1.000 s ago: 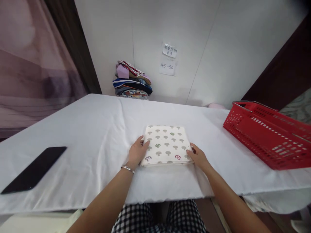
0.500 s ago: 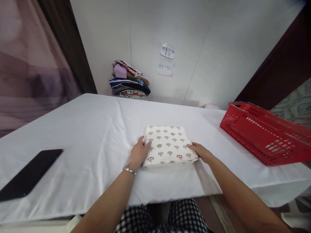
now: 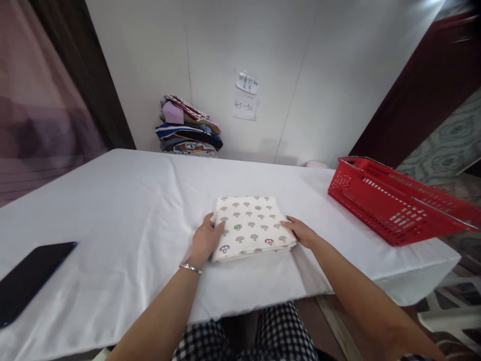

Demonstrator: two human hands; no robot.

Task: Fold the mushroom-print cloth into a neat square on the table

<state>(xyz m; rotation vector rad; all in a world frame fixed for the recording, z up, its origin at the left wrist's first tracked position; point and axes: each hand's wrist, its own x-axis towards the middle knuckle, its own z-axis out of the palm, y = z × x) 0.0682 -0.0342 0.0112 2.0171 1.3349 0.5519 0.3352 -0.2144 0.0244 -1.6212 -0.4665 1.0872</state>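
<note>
A folded white cloth [image 3: 250, 228] printed with grey mushrooms, plus a few green, red and purple ones, lies flat near the table's front edge. My left hand [image 3: 206, 237] grips its left side, thumb on top and the other fingers along the edge. On the opposite side, my right hand [image 3: 301, 232] holds the right edge, its thumb also resting on the top layer. The fingertips under the cloth are partly hidden. A silver bracelet [image 3: 191, 267] circles my left wrist.
A white-covered table [image 3: 124, 210] carries a black phone-like slab [image 3: 33, 278] at left and a red plastic basket [image 3: 398, 200] at right. Against the wall sits a stack of folded fabrics [image 3: 190, 128]. Two handwritten paper notes [image 3: 245, 95] hang above the table.
The view has turned slightly to the right, so everything appears shifted left. Both hands keep their places at the sides of the cloth, which stays folded.
</note>
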